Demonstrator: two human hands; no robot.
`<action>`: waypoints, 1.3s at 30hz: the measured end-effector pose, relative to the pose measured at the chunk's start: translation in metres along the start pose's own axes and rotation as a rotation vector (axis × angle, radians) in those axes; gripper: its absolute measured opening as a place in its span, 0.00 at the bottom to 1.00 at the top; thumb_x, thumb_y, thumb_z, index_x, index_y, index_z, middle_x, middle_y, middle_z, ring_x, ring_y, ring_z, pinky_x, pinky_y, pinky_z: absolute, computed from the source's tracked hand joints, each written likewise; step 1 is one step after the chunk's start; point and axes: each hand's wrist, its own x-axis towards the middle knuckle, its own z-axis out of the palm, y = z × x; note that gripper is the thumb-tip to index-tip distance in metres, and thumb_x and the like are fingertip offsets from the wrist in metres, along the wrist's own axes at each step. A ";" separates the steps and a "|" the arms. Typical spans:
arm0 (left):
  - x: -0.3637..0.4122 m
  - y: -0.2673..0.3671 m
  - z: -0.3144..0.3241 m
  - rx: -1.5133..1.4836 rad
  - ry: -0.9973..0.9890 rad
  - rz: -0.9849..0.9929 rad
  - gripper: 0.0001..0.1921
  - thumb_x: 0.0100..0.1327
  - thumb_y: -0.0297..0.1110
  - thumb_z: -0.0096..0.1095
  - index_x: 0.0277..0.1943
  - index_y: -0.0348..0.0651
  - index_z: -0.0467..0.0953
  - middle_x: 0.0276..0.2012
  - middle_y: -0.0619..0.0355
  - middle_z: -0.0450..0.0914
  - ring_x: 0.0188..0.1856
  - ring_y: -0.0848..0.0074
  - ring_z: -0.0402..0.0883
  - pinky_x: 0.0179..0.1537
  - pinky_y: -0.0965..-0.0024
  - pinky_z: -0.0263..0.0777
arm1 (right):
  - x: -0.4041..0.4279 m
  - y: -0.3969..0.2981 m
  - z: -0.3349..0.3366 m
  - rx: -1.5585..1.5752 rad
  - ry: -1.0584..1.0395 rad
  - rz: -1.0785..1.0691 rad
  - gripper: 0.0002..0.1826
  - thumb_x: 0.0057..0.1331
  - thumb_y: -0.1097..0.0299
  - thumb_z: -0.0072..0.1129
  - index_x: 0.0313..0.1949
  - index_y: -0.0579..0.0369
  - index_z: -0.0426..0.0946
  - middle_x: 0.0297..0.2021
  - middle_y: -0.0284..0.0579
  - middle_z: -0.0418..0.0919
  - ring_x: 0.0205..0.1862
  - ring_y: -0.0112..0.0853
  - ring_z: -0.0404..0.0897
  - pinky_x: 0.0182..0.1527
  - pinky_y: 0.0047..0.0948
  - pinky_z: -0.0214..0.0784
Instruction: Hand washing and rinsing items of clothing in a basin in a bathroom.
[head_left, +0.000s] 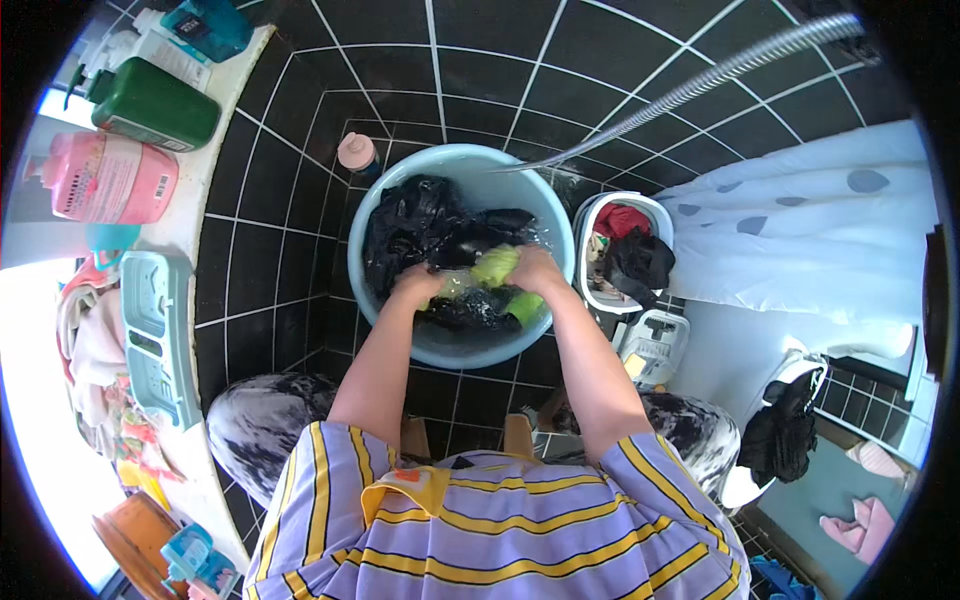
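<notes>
A round light-blue plastic basin (465, 358) with water stands on the dark tiled floor. Dark wet clothes (420, 217) fill its left and middle. My right hand (535, 268) is closed on a bunched yellow-green cloth (495, 266) at the right side of the water. Partly under the surface, my left hand (418, 283) grips the pale green cloth near the basin's left middle; its fingertips are hidden. Another green part (524, 307) floats below my right hand. Whether it is the same cloth, I cannot tell.
A metal shower hose (675, 97) hangs over the basin's back edge. Right of it stands a white basket (626, 306) of clothes, beside a shower curtain (795, 217). A pink-capped bottle (358, 152) is behind left. Pump bottles (157, 105) line the left ledge.
</notes>
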 end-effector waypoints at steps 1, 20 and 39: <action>0.002 -0.001 -0.002 0.003 0.012 0.019 0.36 0.58 0.57 0.57 0.64 0.44 0.65 0.55 0.46 0.76 0.56 0.57 0.76 0.58 0.57 0.68 | -0.010 0.003 -0.002 0.202 0.082 -0.123 0.31 0.44 0.58 0.71 0.48 0.59 0.78 0.54 0.51 0.75 0.57 0.39 0.74 0.58 0.30 0.66; -0.146 0.102 -0.044 -1.781 -0.687 0.472 0.25 0.70 0.54 0.43 0.60 0.46 0.68 0.55 0.56 0.74 0.58 0.71 0.72 0.57 0.57 0.67 | -0.117 -0.118 0.040 0.361 1.208 -0.680 0.21 0.40 0.56 0.69 0.35 0.48 0.81 0.41 0.41 0.78 0.51 0.44 0.72 0.49 0.47 0.60; -0.097 0.041 -0.036 -0.241 0.610 0.148 0.26 0.56 0.56 0.63 0.45 0.40 0.79 0.45 0.36 0.76 0.50 0.49 0.76 0.49 0.56 0.70 | -0.027 0.041 -0.022 -0.074 0.717 -0.621 0.14 0.49 0.62 0.61 0.37 0.50 0.80 0.36 0.43 0.79 0.45 0.41 0.76 0.52 0.38 0.66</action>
